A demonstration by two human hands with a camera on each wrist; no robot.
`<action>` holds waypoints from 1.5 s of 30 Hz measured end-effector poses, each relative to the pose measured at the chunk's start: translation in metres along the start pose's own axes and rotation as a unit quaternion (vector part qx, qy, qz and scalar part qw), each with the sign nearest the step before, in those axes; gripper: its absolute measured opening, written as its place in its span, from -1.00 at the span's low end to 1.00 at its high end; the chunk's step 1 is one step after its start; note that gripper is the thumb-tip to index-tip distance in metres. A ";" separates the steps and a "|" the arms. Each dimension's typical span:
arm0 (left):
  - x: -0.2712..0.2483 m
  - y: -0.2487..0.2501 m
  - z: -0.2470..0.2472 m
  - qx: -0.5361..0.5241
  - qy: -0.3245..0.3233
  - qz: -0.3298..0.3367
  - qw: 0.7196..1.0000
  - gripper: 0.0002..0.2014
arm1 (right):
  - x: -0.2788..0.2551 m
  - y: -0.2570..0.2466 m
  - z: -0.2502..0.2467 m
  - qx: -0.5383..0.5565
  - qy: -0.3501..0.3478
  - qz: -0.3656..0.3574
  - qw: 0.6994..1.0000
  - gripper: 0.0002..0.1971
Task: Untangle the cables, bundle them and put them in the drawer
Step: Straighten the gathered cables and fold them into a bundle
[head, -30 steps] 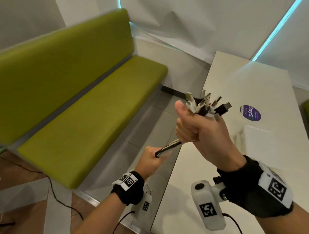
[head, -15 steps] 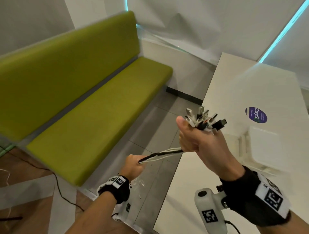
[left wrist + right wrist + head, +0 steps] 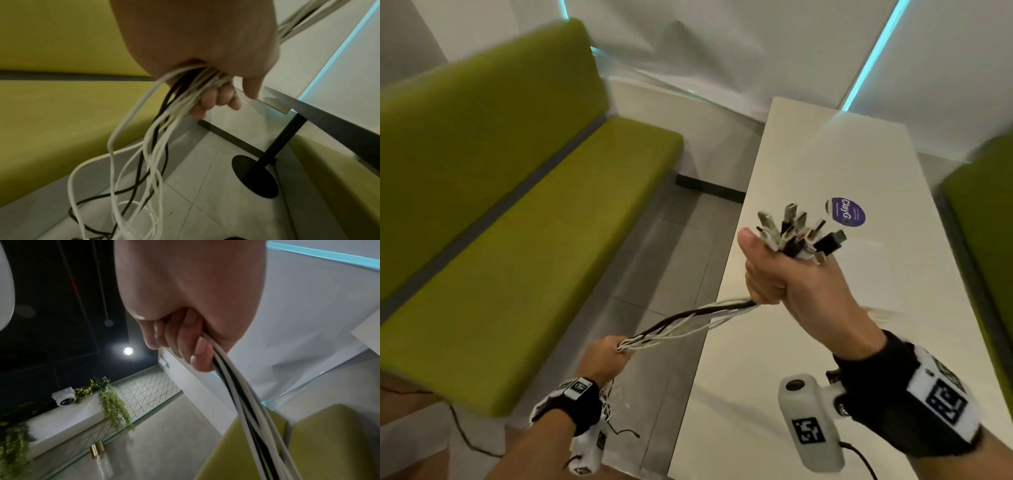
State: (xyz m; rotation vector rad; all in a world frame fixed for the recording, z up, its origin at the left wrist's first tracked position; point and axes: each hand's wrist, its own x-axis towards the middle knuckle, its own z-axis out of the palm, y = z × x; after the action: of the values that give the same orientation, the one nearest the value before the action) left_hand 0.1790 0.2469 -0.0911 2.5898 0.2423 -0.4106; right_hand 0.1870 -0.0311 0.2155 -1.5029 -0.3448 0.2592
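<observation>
The right hand (image 3: 784,274) is a tight fist, thumb on top, wrapped round a bunch of thin white and black cables (image 3: 695,318). It is held up above the near edge of the long white table (image 3: 808,164). The metal and black plastic plug ends (image 3: 799,233) stick out of the top of the fist like a fan. There are about nine or ten plugs; some hide behind others, so the count is not sure.

From under that fist the cables run down and to the left, pulled into one line, to the left hand (image 3: 606,356). The left hand is lower, over the grey tiled floor (image 3: 654,260), and its fingers (image 3: 218,99) are curled round the same bunch. In the left wrist view the loose ends hang down from this hand in loops: many white cables and at least one black one.

One round purple sticker (image 3: 846,212) lies on the table, past the plugs. Two green padded benches show: a long one (image 3: 524,240) on the left and the edge of one (image 3: 983,212) on the right. One black table leg (image 3: 277,146) stands on a round black foot.
</observation>
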 end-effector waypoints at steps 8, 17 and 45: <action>0.015 0.051 0.046 0.030 -0.081 0.029 0.996 -0.71 | -0.020 0.008 -0.048 0.012 0.030 0.029 0.999 -0.38; 0.022 0.098 0.090 0.106 -0.164 0.048 0.980 -0.79 | -0.062 0.043 -0.099 0.011 0.099 0.082 0.992 -0.31; -0.132 0.278 0.008 -0.013 -0.120 0.293 0.949 -0.01 | -0.156 0.110 -0.123 -0.040 0.137 -0.011 0.990 -0.54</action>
State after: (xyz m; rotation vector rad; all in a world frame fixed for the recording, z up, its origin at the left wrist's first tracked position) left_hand 0.1209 -0.0074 0.0720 2.4021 -0.5889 -0.4821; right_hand 0.0942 -0.1979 0.0919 -1.5894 -0.1538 0.0199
